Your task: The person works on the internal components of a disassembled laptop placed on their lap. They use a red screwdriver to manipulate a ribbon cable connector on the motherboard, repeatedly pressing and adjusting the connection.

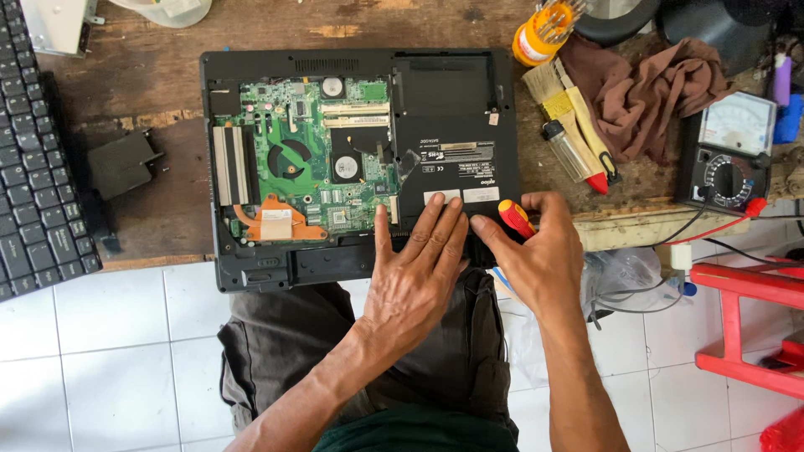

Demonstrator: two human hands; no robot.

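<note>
Lower centre of frame: left hand (416, 276) lies flat, fingers (435, 226) spread and empty, pressing the near edge of the black plastic laptop underside (456, 109). Right hand (536, 251), just beside it to the right, fingers curled round a red-and-yellow-handled screwdriver (515, 216); tip hidden under the hand. Laptop's long axis runs left-right, extending up-frame from both hands. Farther, centre-left: exposed green motherboard w/ fan (306, 163). Upper right, on the wooden tabletop (142, 84): brown rag (649, 92).
</note>
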